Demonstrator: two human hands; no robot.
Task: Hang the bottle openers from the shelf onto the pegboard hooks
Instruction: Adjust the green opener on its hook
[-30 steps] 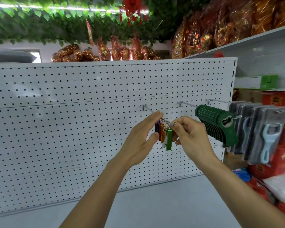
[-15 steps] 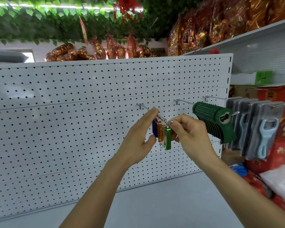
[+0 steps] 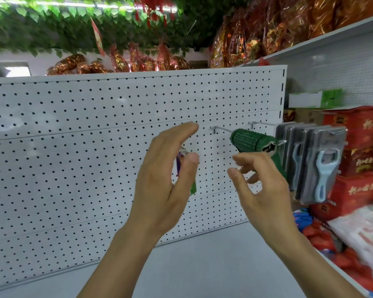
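A white pegboard [image 3: 73,158] fills the view ahead. Small coloured keychain bottle openers [image 3: 182,162] hang on a hook there, mostly hidden behind my left hand [image 3: 162,181]; a purple one and a green tip show. My left hand is open in front of them, fingers straight, holding nothing. My right hand [image 3: 261,186] hovers to their right, fingers loosely spread, empty. A thick row of green bottle openers [image 3: 252,141] hangs on the middle hook. Carded light-blue openers [image 3: 319,164] hang on the right hook.
A grey shelf surface [image 3: 202,265] lies below the pegboard. Red boxes [image 3: 357,147] and bagged goods [image 3: 353,237] are stacked at the right. Foil-wrapped packs [image 3: 267,29] sit on the upper shelf, under green leaf garlands.
My right hand has let go of the green keychain opener and drawn back to the right. Both hands have opened and pulled away from the hook; the openers now hang there.
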